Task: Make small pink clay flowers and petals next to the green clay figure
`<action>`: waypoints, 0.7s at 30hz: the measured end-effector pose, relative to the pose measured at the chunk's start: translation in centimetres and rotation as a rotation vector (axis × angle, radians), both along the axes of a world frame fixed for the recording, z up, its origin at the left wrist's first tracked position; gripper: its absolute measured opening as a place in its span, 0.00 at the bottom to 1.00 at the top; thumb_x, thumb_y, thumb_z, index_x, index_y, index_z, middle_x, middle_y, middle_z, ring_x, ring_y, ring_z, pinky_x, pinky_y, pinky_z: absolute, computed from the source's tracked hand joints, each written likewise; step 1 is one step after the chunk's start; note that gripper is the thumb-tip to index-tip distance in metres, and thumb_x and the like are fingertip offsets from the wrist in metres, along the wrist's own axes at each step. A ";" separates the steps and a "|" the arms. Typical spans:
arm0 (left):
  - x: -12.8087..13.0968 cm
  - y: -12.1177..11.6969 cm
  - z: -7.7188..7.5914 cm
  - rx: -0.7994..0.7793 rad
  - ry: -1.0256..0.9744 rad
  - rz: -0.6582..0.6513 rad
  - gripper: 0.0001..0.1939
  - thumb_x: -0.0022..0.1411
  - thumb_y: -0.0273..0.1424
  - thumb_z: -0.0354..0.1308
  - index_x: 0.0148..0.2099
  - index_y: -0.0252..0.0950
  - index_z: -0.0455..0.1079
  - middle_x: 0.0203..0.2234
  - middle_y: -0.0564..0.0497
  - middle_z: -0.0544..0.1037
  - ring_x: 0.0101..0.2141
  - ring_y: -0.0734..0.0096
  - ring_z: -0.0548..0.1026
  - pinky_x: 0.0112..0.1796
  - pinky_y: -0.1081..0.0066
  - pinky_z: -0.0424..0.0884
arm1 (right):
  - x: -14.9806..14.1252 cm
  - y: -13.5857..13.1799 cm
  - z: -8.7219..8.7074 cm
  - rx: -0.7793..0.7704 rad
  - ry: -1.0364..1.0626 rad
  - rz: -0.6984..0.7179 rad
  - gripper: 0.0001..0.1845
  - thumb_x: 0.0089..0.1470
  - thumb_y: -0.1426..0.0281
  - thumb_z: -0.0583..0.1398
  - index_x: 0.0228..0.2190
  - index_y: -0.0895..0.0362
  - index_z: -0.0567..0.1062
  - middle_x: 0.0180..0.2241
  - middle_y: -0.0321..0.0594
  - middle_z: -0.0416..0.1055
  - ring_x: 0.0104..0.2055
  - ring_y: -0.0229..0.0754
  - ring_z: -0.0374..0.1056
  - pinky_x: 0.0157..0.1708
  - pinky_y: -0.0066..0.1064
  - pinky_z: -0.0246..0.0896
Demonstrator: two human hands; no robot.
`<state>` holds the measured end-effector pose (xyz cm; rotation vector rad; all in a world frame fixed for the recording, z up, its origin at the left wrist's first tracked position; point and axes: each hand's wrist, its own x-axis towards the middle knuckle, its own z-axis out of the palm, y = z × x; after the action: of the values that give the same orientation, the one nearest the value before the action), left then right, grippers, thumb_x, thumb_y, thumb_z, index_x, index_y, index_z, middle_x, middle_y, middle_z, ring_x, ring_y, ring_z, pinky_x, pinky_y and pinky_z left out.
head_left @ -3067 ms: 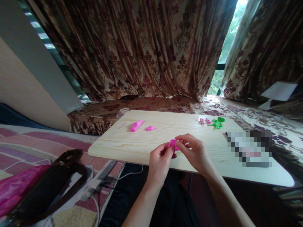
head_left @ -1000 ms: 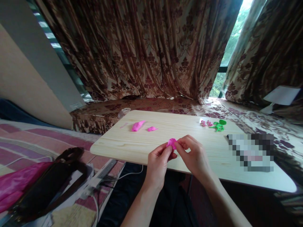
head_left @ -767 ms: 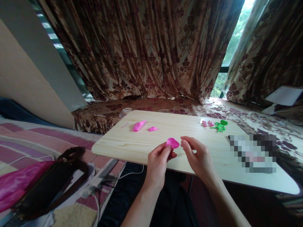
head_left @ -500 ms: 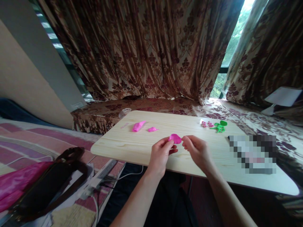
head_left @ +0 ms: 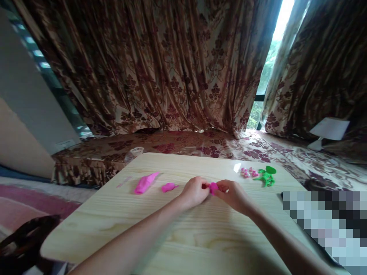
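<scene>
Between my two hands, low over the wooden table [head_left: 183, 233], is a small piece of pink modelling clay [head_left: 213, 188]. My left hand [head_left: 196, 191] has its fingers closed at the piece's left edge. From the other side my right hand [head_left: 231, 193] pinches it between thumb and fingers. A small pink lump [head_left: 168, 187] with a thin tail lies left of my left hand. Farther left rests a larger, long pink lump [head_left: 145, 183], tapered at one end. The fingertips partly hide the held piece.
At the table's back right are several small pink-and-white pieces [head_left: 249, 173] and green leafy pieces [head_left: 266, 177]. A blurred-out flat object [head_left: 329, 229] lies at the right. Behind the table stand a clear container [head_left: 134, 154] and a white lamp [head_left: 329, 128].
My view has tilted up and moved closer to the table. The pink piece, flat and oval before, now looks smaller and bunched. My right fingers have moved onto it, and both hands sit farther forward.
</scene>
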<state>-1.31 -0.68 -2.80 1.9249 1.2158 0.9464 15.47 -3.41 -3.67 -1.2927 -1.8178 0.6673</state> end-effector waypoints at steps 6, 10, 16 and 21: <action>-0.3 1.8 -1.1 0.141 0.241 -0.130 0.04 0.48 0.28 0.55 0.23 0.36 0.69 0.21 0.53 0.69 0.25 0.72 0.66 0.25 0.74 0.57 | 0.6 1.9 -0.8 0.115 -0.275 -0.008 0.07 0.47 0.73 0.56 0.28 0.56 0.75 0.25 0.36 0.70 0.25 0.35 0.64 0.25 0.25 0.57; -0.6 1.5 -1.6 0.215 0.266 -0.104 0.04 0.51 0.27 0.53 0.26 0.36 0.67 0.23 0.52 0.68 0.29 0.70 0.67 0.29 0.73 0.58 | 0.3 2.2 -1.2 0.122 -0.307 -0.042 0.06 0.47 0.74 0.57 0.30 0.55 0.73 0.24 0.34 0.68 0.24 0.34 0.62 0.24 0.24 0.55; -0.8 1.0 -2.4 0.272 0.322 -0.094 0.06 0.55 0.27 0.52 0.26 0.37 0.64 0.25 0.51 0.67 0.31 0.70 0.66 0.32 0.72 0.58 | 0.1 1.9 -1.0 0.091 -0.393 0.000 0.06 0.51 0.71 0.57 0.32 0.54 0.74 0.28 0.36 0.68 0.27 0.35 0.63 0.26 0.25 0.55; -0.8 1.1 -2.5 0.294 0.361 -0.096 0.09 0.57 0.30 0.51 0.24 0.36 0.62 0.24 0.52 0.66 0.31 0.70 0.65 0.32 0.71 0.58 | 0.0 1.5 -0.9 0.189 -0.496 0.047 0.10 0.56 0.69 0.53 0.30 0.55 0.74 0.29 0.39 0.67 0.32 0.38 0.63 0.30 0.27 0.55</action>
<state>-2.14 0.44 -5.33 2.4463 1.2175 0.7827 15.48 -1.94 -4.60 -1.3712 -2.2497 0.1944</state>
